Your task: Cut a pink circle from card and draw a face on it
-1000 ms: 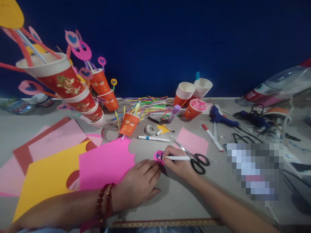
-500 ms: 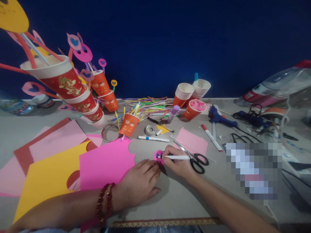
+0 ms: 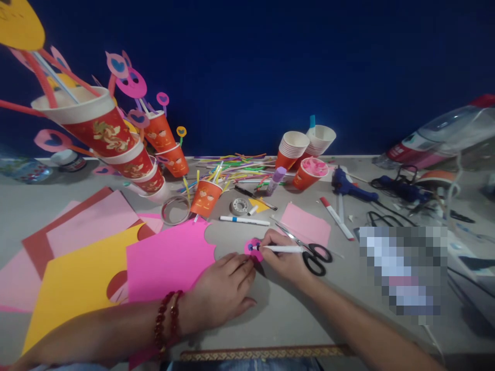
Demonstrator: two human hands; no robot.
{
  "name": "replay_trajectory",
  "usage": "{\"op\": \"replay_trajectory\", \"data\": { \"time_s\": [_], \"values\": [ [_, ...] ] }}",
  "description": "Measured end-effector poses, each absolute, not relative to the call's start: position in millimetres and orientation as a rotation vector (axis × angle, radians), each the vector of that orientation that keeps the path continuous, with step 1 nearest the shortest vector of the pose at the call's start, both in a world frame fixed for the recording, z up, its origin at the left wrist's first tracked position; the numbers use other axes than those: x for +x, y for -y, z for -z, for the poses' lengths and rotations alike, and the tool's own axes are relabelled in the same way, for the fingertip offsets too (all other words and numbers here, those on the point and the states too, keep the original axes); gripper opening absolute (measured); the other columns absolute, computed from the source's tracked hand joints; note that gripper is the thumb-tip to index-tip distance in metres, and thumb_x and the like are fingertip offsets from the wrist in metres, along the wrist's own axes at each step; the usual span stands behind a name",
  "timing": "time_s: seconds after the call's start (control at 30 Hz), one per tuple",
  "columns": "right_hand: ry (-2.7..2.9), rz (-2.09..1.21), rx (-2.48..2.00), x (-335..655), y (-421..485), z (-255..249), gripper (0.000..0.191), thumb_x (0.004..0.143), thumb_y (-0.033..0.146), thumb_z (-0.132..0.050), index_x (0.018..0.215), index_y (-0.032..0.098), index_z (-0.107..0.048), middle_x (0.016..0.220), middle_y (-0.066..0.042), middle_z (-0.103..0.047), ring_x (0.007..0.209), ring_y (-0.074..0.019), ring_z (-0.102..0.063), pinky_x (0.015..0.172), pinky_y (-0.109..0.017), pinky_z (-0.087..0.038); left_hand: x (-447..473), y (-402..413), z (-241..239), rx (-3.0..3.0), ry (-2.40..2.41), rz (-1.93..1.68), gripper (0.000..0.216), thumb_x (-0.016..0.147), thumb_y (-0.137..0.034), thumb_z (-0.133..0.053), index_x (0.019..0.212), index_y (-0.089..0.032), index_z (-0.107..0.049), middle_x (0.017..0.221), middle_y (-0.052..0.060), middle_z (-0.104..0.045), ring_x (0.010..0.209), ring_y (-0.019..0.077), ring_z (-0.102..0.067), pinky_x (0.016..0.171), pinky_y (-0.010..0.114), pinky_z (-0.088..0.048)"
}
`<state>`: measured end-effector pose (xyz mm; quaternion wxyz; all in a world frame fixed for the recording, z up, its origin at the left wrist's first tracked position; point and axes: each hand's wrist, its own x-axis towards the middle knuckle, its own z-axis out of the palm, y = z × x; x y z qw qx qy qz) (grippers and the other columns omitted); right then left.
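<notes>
My right hand (image 3: 284, 260) is closed round a white marker (image 3: 284, 249). The marker's blue tip rests on a small pink paper disc (image 3: 253, 248) lying on the grey table (image 3: 278, 314). My left hand (image 3: 220, 293) lies flat beside it, fingers stretched out. Its fingertips press the table and the near edge of the disc. A red bead bracelet (image 3: 166, 322) circles my left wrist. Black-handled scissors (image 3: 309, 252) lie just behind my right hand.
Sheets of pink paper (image 3: 168, 260), yellow paper (image 3: 73, 283) and red paper lie at the left. Stacked red paper cups (image 3: 104, 129) with paper flowers stand at the back left. Straws (image 3: 235, 167), tape (image 3: 240, 206), markers, a blue glue gun (image 3: 350, 188) and cup stacks (image 3: 294, 147) crowd the back.
The marker tip has shifted very slightly on the pink disc. Both hands stay in the same place.
</notes>
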<state>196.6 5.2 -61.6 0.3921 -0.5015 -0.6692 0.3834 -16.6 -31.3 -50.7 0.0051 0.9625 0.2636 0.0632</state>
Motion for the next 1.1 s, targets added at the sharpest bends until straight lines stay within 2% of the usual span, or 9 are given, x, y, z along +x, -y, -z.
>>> {"op": "replay_trajectory", "data": {
  "time_s": [1.1],
  "values": [
    [1.646, -0.941, -1.283, 196.7, -4.9, 58.8, 0.015, 0.077, 0.018, -0.055, 0.063, 0.023, -0.051, 0.059, 0.002, -0.054, 0.055, -0.0145, -0.046, 0.053, -0.027, -0.037, -17.0, 30.4, 45.1, 3.014, -0.807, -0.170, 0.057, 0.099, -0.055, -0.049, 0.132, -0.009, -0.059, 0.136, 0.014, -0.063, 0.128, 0.0269, -0.052, 0.111, 0.039, -0.033]
  ]
}}
